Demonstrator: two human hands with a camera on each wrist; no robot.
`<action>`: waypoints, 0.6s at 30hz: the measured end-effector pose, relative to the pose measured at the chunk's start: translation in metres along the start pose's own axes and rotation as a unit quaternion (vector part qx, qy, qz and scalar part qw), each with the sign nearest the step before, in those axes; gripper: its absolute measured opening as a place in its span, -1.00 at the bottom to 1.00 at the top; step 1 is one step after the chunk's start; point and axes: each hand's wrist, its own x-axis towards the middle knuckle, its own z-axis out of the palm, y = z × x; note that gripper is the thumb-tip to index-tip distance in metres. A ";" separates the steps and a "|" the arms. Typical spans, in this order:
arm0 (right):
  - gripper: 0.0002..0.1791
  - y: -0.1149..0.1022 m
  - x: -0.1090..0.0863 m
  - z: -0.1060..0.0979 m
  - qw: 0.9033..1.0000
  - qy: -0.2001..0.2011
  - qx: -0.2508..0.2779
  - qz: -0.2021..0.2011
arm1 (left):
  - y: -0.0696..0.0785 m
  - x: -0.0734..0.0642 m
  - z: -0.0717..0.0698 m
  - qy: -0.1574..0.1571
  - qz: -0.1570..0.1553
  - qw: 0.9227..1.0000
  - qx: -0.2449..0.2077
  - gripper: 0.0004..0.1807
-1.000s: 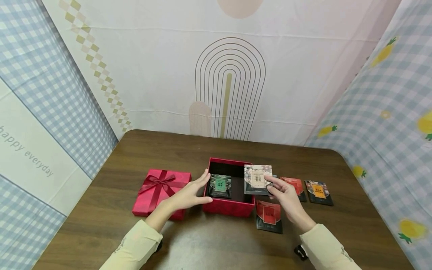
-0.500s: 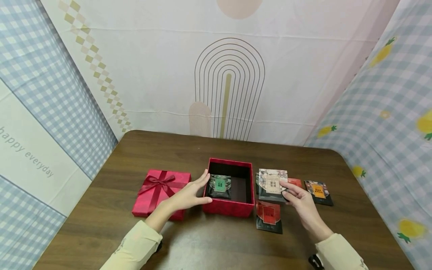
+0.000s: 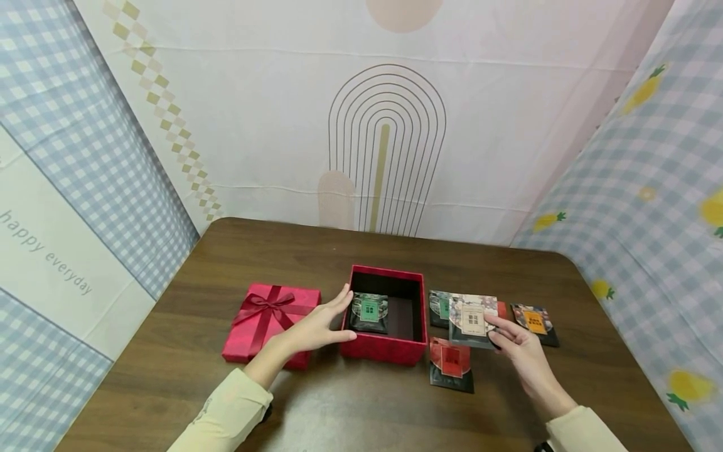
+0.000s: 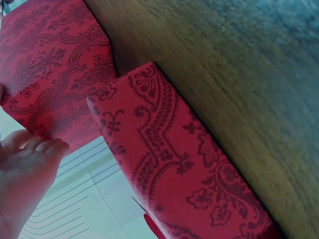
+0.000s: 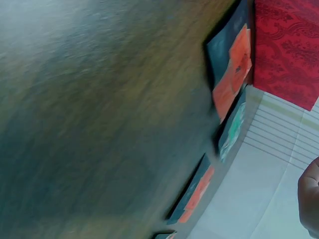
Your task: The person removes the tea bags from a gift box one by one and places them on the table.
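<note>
In the head view my right hand [image 3: 525,355] pinches a flat tea sachet [image 3: 473,319] with a cream label by its right edge. The sachet is above the table, right of the open red gift box [image 3: 384,349], partly covering a red-labelled sachet behind it. My left hand [image 3: 319,323] rests at the box's left side, fingers straight along the rim and thumb out toward the front wall. Inside the box, on its left side, lies a green-labelled sachet [image 3: 369,312]. The left wrist view shows fingertips [image 4: 52,147] by the box's patterned wall.
The red lid [image 3: 271,323] with a ribbon bow lies left of the box. Right of the box lie a green-labelled sachet [image 3: 438,307], a red-labelled sachet [image 3: 450,365] nearer the front, and an orange-labelled sachet [image 3: 534,324] farther right. A curtain [image 3: 271,125] hangs behind the table.
My right hand has carried the cream-labelled sachet from over the box's right side rightward, past the green-labelled sachet. The left hand has stayed at the box.
</note>
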 end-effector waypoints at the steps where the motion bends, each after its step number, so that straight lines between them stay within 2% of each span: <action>1: -0.75 0.001 0.000 -0.001 1.000 0.001 -0.001 0.005 | 0.000 0.000 0.000 -0.001 -0.001 1.000 0.000 -0.09; 10: -0.73 0.016 -0.004 -0.010 1.000 0.006 0.010 0.028 | 0.000 0.001 -0.001 0.001 -0.001 1.000 0.007 -0.10; 13: -0.74 0.034 0.001 -0.021 1.000 -0.002 0.005 0.022 | 0.000 0.001 0.000 0.001 -0.002 1.000 0.009 -0.11; 16: -0.70 0.060 0.009 -0.037 1.000 -0.007 0.007 0.015 | 0.000 0.001 0.001 0.000 -0.004 1.000 0.010 -0.11; 18: -0.70 0.072 0.013 -0.047 1.000 -0.002 0.005 0.022 | -0.001 0.001 0.001 0.001 -0.004 1.000 0.008 -0.11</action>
